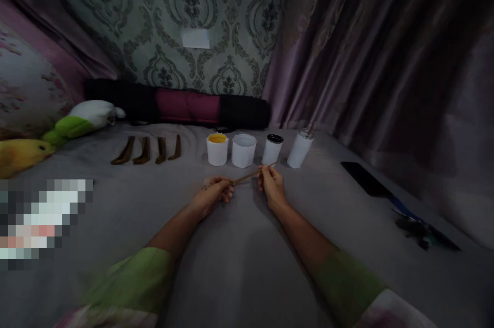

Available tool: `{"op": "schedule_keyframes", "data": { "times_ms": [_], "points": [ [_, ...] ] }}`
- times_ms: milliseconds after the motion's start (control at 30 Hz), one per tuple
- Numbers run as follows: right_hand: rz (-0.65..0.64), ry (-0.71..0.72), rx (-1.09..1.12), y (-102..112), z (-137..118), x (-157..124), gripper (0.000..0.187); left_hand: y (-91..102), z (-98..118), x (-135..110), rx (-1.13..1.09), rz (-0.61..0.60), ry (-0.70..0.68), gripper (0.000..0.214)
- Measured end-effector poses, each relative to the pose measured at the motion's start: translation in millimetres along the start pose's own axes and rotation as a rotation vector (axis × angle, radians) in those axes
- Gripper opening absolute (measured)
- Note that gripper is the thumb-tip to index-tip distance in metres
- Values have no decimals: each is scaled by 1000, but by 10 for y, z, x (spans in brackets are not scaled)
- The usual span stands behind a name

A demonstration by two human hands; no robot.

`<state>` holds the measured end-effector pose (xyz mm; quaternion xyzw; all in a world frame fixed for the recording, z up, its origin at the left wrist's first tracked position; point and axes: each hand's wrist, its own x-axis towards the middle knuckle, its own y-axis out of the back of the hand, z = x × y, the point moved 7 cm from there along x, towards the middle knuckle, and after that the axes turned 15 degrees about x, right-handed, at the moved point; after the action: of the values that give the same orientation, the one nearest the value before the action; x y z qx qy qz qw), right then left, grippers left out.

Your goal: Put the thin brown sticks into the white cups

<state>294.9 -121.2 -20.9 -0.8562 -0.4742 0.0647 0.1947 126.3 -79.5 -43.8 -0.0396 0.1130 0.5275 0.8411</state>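
Note:
A thin, dark brown strip (pixel 247 177) stretches slantwise between my two hands, above the grey sheet. My left hand (pixel 212 192) pinches its lower left end between thumb and fingers. Near the upper right end, my right hand (pixel 271 184) has its fingers closed on it, and a slim tip sticks out past the fingertips. Just beyond my hands stand a white cup with yellow content (pixel 217 150), a wider white cup (pixel 243 152) and a white cup with a black rim (pixel 272 149). Bent brown pieces (pixel 142 151) lie in several groups to the left.
A tall white-wrapped container (pixel 300 150) with thin sticks stands at the right of the row. Farther right lie a flat black object (pixel 365 178) and a dark cluttered item (pixel 415 230). Plush toys (pixel 90 114) sit at left. A black and maroon roll (pixel 187 106) lies along the wall.

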Motion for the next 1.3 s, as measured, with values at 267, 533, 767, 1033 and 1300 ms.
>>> {"op": "schedule_keyframes", "data": {
  "times_ms": [267, 533, 767, 1033, 1300],
  "points": [
    [118, 63, 26, 169, -114, 75, 31, 10, 0, -5, -9, 4, -12, 3],
    [163, 117, 47, 287, -217, 137, 31, 20, 11, -15, -16, 4, -17, 3],
    [170, 123, 30, 319, -271, 121, 31, 28, 20, -46, -37, 8, -32, 3],
    [151, 131, 13, 304, -358, 59, 26, 32, 15, -42, -48, 11, -59, 4],
    [179, 133, 15, 372, -478, 31, 22, 33, 41, -106, -97, 12, 5, 7]
  ]
}}
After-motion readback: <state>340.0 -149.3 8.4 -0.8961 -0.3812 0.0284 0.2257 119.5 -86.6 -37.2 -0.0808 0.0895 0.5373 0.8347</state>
